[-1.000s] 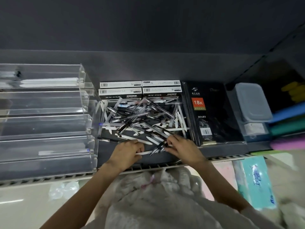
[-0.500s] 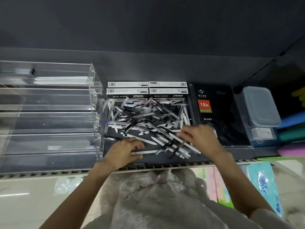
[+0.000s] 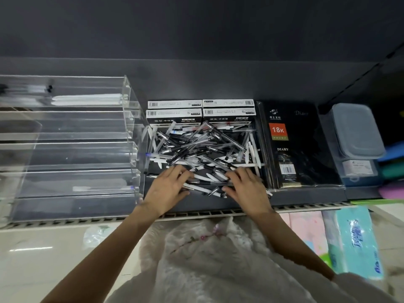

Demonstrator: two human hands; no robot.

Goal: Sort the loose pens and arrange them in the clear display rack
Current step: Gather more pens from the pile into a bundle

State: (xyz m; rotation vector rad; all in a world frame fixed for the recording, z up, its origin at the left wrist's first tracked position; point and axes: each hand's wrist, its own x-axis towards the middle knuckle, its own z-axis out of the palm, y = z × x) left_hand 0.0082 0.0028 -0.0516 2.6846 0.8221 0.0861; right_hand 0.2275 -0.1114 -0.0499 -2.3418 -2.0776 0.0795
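Pens (image 3: 203,149) now lie under both flat hands, left (image 3: 167,190) and right (image 3: 247,189), fingers no longer pinching any.

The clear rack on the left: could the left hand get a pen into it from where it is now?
Probably yes. The left hand rests on the pen pile right beside the clear rack, whose tiers look open toward the person, with nothing between them.

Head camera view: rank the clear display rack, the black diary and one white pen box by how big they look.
1. clear display rack, largest.
2. black diary.
3. white pen box, smallest; it sits farthest back, so perspective shrinks it somewhat.
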